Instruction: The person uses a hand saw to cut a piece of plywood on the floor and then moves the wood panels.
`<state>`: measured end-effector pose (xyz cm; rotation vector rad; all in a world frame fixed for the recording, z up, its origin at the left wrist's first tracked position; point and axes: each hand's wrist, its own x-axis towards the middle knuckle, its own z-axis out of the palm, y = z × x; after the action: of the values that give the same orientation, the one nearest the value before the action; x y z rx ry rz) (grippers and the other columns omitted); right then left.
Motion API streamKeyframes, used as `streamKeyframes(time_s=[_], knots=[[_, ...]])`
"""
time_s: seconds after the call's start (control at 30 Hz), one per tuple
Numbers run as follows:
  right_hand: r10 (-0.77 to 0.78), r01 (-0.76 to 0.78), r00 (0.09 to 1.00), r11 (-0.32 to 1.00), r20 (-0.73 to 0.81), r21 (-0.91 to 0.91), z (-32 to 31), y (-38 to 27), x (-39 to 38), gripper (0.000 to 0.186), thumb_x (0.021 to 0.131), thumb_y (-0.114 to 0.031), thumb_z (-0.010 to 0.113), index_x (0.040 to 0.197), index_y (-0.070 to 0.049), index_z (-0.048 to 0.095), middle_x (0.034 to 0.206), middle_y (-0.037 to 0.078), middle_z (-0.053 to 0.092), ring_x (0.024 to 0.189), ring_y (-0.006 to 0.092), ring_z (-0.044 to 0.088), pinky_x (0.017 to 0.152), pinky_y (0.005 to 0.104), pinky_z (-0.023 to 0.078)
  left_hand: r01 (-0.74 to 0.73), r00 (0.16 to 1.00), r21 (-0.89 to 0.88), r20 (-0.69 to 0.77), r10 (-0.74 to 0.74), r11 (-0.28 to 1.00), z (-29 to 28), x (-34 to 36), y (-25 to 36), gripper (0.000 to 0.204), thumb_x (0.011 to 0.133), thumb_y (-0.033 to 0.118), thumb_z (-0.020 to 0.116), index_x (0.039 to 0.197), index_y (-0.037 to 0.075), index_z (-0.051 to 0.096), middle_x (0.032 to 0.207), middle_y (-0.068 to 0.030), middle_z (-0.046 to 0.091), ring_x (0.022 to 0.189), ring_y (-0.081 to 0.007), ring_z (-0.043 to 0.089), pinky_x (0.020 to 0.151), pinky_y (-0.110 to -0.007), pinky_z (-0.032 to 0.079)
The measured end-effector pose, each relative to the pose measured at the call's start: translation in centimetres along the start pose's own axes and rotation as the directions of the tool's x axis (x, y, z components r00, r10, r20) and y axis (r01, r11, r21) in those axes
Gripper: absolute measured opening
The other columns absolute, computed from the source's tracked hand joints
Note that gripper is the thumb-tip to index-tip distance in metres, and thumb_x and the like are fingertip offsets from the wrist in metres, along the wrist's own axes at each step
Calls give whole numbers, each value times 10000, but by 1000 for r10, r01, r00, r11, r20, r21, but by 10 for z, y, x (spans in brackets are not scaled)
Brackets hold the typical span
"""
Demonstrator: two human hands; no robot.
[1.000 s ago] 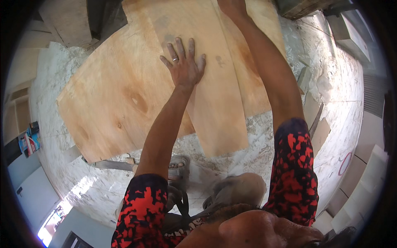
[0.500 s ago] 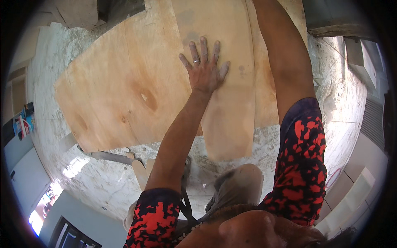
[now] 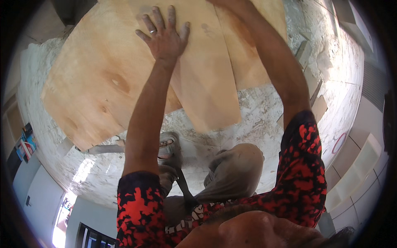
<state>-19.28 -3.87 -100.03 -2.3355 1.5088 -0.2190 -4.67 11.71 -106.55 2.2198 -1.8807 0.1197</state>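
My left hand (image 3: 165, 39) rests flat, fingers spread and a ring on one, on a long, narrow plywood strip (image 3: 211, 95) and near its left edge. This strip lies over broad plywood pieces: a large pale sheet (image 3: 87, 99) with knots on the left and a browner piece (image 3: 258, 70) on the right. My right hand (image 3: 217, 2) reaches to the far part of the plywood at the top edge of the view, where its fingers are cut off, so their grip is hidden.
Dusty marble-patterned flooring (image 3: 256, 103) surrounds the boards. Scrap wood pieces (image 3: 314, 93) lie at the right, with a grey bar (image 3: 105, 149) near my sandaled foot (image 3: 165, 146). Dark box-like structures (image 3: 66, 10) stand at the top left, and a pale door (image 3: 39, 192) is at the lower left.
The view has shifted, so the boards and my left hand sit higher in it than half a second ago. My left hand stays spread on the strip; my right arm stays stretched forward.
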Motion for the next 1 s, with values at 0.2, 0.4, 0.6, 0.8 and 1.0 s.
streamKeyframes(time_s=[0.2, 0.4, 0.6, 0.8, 1.0], knots=[[-91, 79, 993, 986, 76, 148, 47, 27, -193, 344, 827, -179, 501, 1129, -23, 557, 823, 228, 633, 810, 393, 624, 699, 500, 488, 0, 1000, 15, -8, 0, 1000, -9, -1, 3, 698, 884, 607, 379, 1457, 216, 299, 1531, -165, 168, 1401, -443, 94, 1035, -712, 53], [164, -254, 856, 960, 489, 122, 101, 45, -383, 376, 839, -170, 506, 1186, -24, 507, 827, 239, 633, 814, 409, 618, 727, 513, 490, -22, 997, 60, -68, 26, 998, 3, -8, -5, 684, 894, 591, 367, 1457, 211, 292, 1523, -156, 180, 1396, -438, 120, 1042, -698, 80], [389, -398, 916, 849, 99, 349, 88, 30, -472, 312, 857, -174, 546, 1108, 11, 532, 817, 263, 622, 795, 402, 613, 720, 489, 483, 18, 1000, 39, -18, -17, 999, -13, -10, -1, 683, 892, 581, 380, 1461, 215, 286, 1538, -147, 150, 1408, -417, 101, 1047, -698, 76], [523, -340, 831, 747, -189, 572, 137, 6, -399, 326, 898, -294, 539, 1001, 10, 598, 823, 259, 613, 819, 404, 601, 741, 443, 474, 69, 994, -186, 94, -52, 980, -37, 13, -2, 706, 869, 522, 504, 1446, 163, 311, 1519, -188, 161, 1408, -380, 133, 1077, -624, 154], [663, -389, 748, 461, -18, 797, 92, 9, -469, 339, 918, -330, 552, 959, -5, 640, 752, 188, 607, 702, 219, 585, 682, 364, 463, 186, 960, -853, 53, -275, 487, -75, 15, -19, 716, 878, 406, 584, 1418, 26, 307, 1450, -243, 261, 1370, -358, 232, 1101, -419, 250]])
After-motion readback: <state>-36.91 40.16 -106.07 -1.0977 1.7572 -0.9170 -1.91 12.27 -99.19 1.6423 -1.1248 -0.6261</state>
